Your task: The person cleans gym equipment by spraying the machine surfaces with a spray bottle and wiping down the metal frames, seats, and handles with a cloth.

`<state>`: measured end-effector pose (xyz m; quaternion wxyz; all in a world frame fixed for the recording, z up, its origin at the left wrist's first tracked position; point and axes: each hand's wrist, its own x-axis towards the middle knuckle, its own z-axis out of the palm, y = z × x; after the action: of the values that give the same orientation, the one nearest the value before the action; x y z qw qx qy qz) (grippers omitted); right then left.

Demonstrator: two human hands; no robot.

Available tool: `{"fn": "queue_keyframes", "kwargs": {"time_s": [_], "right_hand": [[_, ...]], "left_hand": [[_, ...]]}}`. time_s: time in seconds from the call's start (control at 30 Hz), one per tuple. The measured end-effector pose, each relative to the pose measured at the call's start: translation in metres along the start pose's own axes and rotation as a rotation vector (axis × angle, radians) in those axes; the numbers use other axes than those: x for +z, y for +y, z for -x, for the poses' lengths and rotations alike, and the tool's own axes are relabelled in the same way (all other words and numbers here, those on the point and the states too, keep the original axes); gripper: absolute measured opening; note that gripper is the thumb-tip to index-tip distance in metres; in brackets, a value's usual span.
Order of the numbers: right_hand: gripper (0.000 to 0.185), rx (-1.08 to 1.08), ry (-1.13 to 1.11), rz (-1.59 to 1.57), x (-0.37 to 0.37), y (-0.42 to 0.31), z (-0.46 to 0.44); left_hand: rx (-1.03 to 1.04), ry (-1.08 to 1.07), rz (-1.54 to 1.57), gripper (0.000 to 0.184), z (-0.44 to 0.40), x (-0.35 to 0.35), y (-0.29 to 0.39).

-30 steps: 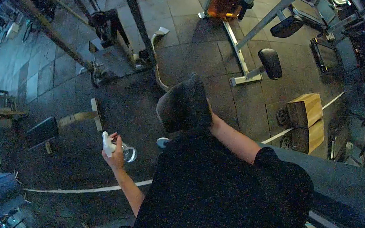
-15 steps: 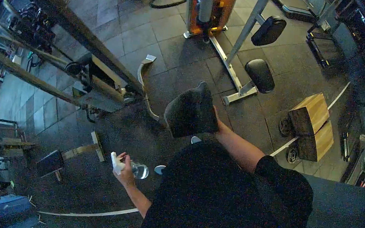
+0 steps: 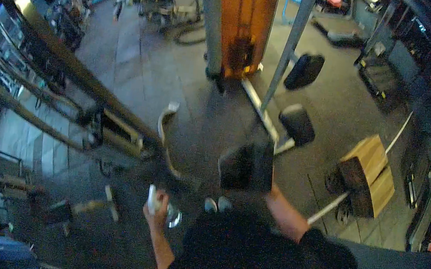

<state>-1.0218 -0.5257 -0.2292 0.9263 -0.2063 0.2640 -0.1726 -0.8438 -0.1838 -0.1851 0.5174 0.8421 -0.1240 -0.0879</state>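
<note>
My left hand (image 3: 157,211) is wrapped round the neck of a clear spray bottle (image 3: 175,219) with a white trigger head, held out over the dark floor. A dark, box-like cloth or pad (image 3: 246,167) is in front of my body at the end of my right arm. It covers the fingers of my right hand (image 3: 272,190), of which only an edge by the wrist shows. The image is blurred, so what the dark item is made of cannot be told. My shoes (image 3: 217,204) show just below it.
An orange-panelled machine (image 3: 245,25) with black pads (image 3: 296,124) stands ahead. A frame with long slanted bars (image 3: 78,72) is at the left. Wooden boxes (image 3: 369,175) are on the right, near a white floor line (image 3: 328,207). A small bench (image 3: 59,212) sits lower left.
The view has tilted up and shifted, so the orange machine shows larger. The spray bottle and the dark item are still held, and both now appear further right and closer together.
</note>
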Motion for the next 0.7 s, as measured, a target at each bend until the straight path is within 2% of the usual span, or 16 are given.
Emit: {"fn": "queue_keyframes", "kwargs": {"time_s": [0.07, 0.17, 0.27, 0.3, 0.33, 0.43, 0.53, 0.57, 0.67, 0.7], "right_hand": [[0.054, -0.014, 0.012, -0.020, -0.002, 0.000, 0.003], [0.054, -0.042, 0.043, -0.055, -0.006, 0.008, 0.012], [0.054, -0.086, 0.074, -0.074, -0.010, 0.011, 0.022], [0.054, -0.101, 0.086, -0.084, -0.013, 0.012, 0.027], [0.054, -0.121, 0.098, -0.094, -0.016, 0.011, 0.029], [0.054, -0.172, 0.136, -0.119, -0.027, 0.011, 0.037], [0.054, -0.219, 0.174, -0.141, -0.040, 0.003, 0.044], [0.054, -0.235, 0.184, -0.145, -0.046, -0.003, 0.046], [0.055, -0.266, 0.210, -0.163, -0.063, -0.022, 0.049], [0.055, -0.275, 0.223, -0.160, -0.070, -0.028, 0.050]], "left_hand": [[0.131, 0.005, -0.073, 0.016, -0.011, 0.007, -0.004], [-0.037, -0.117, -0.031, 0.016, -0.023, 0.009, -0.013], [0.050, -0.180, 0.112, 0.016, -0.040, 0.026, -0.027], [0.062, -0.210, 0.048, 0.018, -0.045, 0.027, -0.021], [0.016, -0.212, 0.365, 0.018, -0.047, 0.037, -0.020], [0.118, -0.283, 0.106, 0.016, -0.067, 0.050, -0.005], [0.220, -0.303, 0.052, 0.015, -0.079, 0.077, 0.010], [0.179, -0.334, 0.016, 0.016, -0.079, 0.082, 0.021], [0.233, -0.366, -0.065, 0.019, -0.081, 0.110, 0.045], [0.114, -0.455, -0.138, 0.022, -0.082, 0.117, 0.058]]}}
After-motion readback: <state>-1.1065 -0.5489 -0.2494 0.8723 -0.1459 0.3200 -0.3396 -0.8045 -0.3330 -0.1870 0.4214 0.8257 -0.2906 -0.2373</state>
